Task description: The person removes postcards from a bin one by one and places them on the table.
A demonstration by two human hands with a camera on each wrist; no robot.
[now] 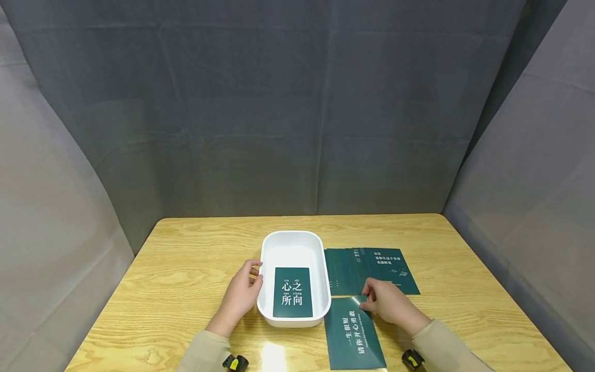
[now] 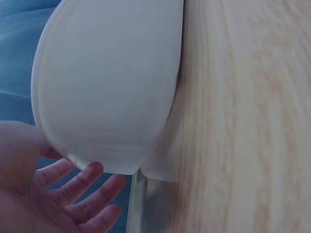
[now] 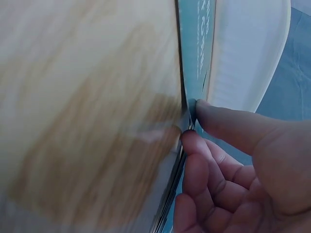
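Right hand (image 1: 392, 305) pinches the far corner of the loose green card (image 1: 355, 333). The card's long axis runs toward six o'clock. White tray (image 1: 321, 268) lies at nine o'clock. Left hand (image 1: 241, 297), fingers relaxed, rests against the tray's left wall.

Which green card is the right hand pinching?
The nearest card, alone at the table's front edge. The right hand pinches its far corner; others lie in the tray or fanned behind.

The green card (image 1: 293, 292) in the white tub (image 1: 294, 243) reads "心之所向"; the card (image 1: 354, 336) on the worktop (image 1: 186, 268) reads "一生很短 请你开心勇敢".
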